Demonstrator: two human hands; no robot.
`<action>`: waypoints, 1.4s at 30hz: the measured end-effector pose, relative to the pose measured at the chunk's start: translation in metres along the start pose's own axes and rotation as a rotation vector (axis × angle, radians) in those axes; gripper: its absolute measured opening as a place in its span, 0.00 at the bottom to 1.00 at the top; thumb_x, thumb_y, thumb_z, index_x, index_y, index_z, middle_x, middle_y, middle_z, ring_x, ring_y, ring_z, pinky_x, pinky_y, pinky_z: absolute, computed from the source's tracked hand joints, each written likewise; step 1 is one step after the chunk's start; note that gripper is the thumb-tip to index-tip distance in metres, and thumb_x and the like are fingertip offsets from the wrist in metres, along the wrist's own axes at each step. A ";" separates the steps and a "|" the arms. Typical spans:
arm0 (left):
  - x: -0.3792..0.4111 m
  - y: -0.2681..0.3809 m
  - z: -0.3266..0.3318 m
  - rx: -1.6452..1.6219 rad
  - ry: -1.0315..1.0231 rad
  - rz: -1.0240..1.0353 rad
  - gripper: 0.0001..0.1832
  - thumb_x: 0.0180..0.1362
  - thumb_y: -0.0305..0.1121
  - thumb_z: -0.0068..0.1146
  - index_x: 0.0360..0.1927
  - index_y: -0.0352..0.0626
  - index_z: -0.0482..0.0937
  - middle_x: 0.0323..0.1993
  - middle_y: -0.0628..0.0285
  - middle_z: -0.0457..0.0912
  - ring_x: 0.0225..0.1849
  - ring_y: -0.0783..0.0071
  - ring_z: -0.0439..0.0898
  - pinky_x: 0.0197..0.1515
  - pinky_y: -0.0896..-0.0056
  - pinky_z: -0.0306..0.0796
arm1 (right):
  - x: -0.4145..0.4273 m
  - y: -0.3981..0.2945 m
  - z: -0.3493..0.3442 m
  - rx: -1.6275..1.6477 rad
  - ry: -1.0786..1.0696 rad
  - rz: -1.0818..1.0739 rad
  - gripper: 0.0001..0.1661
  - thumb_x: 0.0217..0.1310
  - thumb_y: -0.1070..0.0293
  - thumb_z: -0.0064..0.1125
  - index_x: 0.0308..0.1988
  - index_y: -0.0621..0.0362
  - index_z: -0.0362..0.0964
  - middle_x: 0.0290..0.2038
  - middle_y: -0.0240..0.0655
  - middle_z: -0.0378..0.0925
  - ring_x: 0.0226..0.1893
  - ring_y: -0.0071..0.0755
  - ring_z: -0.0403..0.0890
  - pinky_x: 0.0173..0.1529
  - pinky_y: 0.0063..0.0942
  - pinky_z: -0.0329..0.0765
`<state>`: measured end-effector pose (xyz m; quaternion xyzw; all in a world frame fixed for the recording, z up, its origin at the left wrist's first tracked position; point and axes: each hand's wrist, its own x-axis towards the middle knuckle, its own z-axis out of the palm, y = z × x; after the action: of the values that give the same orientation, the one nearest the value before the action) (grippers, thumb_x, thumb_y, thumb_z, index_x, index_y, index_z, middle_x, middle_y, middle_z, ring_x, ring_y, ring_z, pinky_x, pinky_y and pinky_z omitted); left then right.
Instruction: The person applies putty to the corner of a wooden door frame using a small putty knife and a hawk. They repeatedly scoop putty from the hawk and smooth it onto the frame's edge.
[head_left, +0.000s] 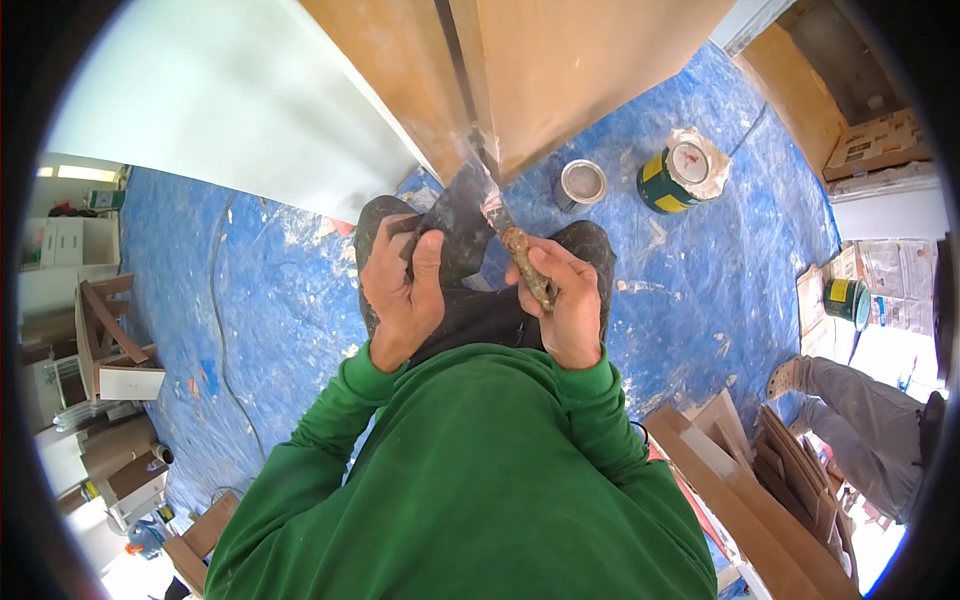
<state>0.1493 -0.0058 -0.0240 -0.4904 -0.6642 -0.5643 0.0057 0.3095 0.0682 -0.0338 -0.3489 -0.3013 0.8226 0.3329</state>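
My right hand (566, 289) grips the crusted handle of a putty knife (534, 271). Pinkish filler clings to the knife's blade (495, 210), which points up and to the left against a dark, flat plate or wide scraper blade (459, 214). That dark piece is held between the thumb and fingers of my left hand (405, 281); its edges partly merge with my dark trousers. Just beyond the tools is the lower corner of a tan wooden panel (577, 67), beside a dark vertical gap. A white panel (247, 97) stands at the left.
Blue sheeting (300, 300) smeared with residue covers the floor. An open can (583, 182) and a green tub (664, 180) with a tin on top stand ahead right. A cable (217, 300) runs at left. Boards (750, 487) lie behind right, near another person's legs (862, 420).
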 end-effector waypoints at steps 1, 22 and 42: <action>-0.001 0.000 -0.001 0.018 -0.011 0.001 0.09 0.63 0.29 0.58 0.32 0.32 0.78 0.32 0.53 0.78 0.29 0.64 0.76 0.32 0.71 0.69 | 0.002 0.000 -0.001 0.002 -0.014 0.001 0.20 0.65 0.66 0.51 0.48 0.71 0.75 0.28 0.40 0.78 0.17 0.20 0.65 0.22 0.18 0.60; -0.038 -0.084 -0.077 0.161 0.043 -0.353 0.14 0.68 0.34 0.55 0.31 0.32 0.77 0.29 0.66 0.73 0.30 0.81 0.66 0.34 0.76 0.63 | 0.119 0.042 -0.012 -0.545 0.147 -0.245 0.21 0.61 0.62 0.57 0.47 0.67 0.78 0.27 0.37 0.81 0.22 0.23 0.73 0.27 0.23 0.68; -0.053 -0.089 -0.100 0.208 0.062 -0.609 0.15 0.68 0.35 0.54 0.30 0.34 0.77 0.25 0.69 0.70 0.28 0.83 0.62 0.29 0.75 0.58 | 0.231 0.081 -0.011 -0.923 0.300 -0.327 0.24 0.57 0.53 0.61 0.42 0.64 0.82 0.25 0.40 0.84 0.29 0.33 0.83 0.38 0.29 0.75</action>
<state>0.0638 -0.1046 -0.0831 -0.2484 -0.8339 -0.4839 -0.0933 0.1667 0.1977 -0.1854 -0.5222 -0.6327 0.4817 0.3081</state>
